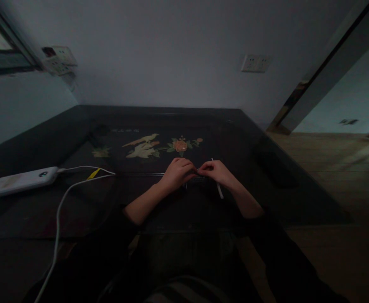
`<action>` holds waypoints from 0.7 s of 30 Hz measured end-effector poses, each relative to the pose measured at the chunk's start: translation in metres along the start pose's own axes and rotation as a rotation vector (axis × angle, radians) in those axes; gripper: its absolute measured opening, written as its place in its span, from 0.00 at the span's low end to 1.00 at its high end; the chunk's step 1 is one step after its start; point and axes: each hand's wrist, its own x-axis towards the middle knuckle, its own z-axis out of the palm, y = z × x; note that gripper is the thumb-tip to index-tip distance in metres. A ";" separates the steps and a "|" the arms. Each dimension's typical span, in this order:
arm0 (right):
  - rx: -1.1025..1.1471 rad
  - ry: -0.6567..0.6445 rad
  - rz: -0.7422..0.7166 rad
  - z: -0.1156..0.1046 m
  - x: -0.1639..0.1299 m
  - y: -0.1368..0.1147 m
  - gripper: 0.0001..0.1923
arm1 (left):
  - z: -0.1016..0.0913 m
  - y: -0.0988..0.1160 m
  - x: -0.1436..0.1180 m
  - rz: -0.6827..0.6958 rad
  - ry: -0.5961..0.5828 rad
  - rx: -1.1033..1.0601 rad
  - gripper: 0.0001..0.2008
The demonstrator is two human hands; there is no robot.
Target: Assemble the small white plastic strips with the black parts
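Observation:
My left hand [178, 173] and my right hand [217, 171] meet low over the dark table, their fingertips pinched close together. What they pinch between them is too small and dim to make out. A thin white strip [220, 191] shows above and below my right hand, which covers its middle; whether the fingers grip it or it lies underneath, I cannot tell. Under my left hand's fingers, a small pale bit [185, 185] pokes out. Both sets of fingers are closed.
The dark glossy table [159, 115] carries a bird-and-flower picture [180, 145]. At left lies a white power bank [23, 182] with a white cable [58, 223] and a yellow tag [93, 173]. A dark flat object [276, 168] lies at right. Wall sockets [255, 63] are behind.

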 end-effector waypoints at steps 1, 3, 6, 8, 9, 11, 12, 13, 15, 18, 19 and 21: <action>0.016 -0.004 -0.002 0.000 0.000 0.000 0.04 | 0.000 0.000 0.000 0.003 0.001 0.003 0.08; 0.056 -0.012 -0.003 0.000 0.000 0.001 0.05 | 0.000 0.000 0.000 -0.002 0.008 -0.006 0.07; 0.146 0.034 0.016 -0.003 0.000 0.000 0.09 | 0.000 -0.001 0.002 -0.041 0.047 -0.073 0.07; 0.239 0.099 0.013 -0.005 -0.001 -0.002 0.12 | -0.001 -0.001 0.003 -0.078 0.111 -0.151 0.06; 0.291 0.122 0.004 -0.006 -0.002 -0.003 0.13 | -0.003 -0.001 0.004 -0.100 0.155 -0.192 0.06; 0.398 0.107 -0.010 -0.005 -0.003 -0.005 0.15 | -0.006 0.000 0.005 -0.146 0.248 -0.266 0.06; 0.452 0.066 -0.008 -0.004 -0.004 -0.005 0.16 | -0.008 0.001 0.006 -0.167 0.290 -0.295 0.06; 0.508 0.009 0.000 -0.002 -0.005 -0.006 0.17 | -0.009 0.002 0.006 -0.185 0.326 -0.319 0.06; 0.617 -0.126 0.023 0.003 -0.006 -0.005 0.19 | -0.013 0.004 0.006 -0.200 0.375 -0.351 0.06; 0.748 -0.252 0.050 0.010 -0.007 -0.004 0.22 | -0.016 0.008 0.005 -0.189 0.402 -0.366 0.07; 0.781 -0.262 0.051 0.012 -0.007 -0.003 0.22 | -0.016 0.009 0.005 -0.182 0.408 -0.366 0.07; 0.835 -0.260 0.047 0.014 -0.007 -0.002 0.21 | -0.015 0.010 0.005 -0.168 0.420 -0.364 0.08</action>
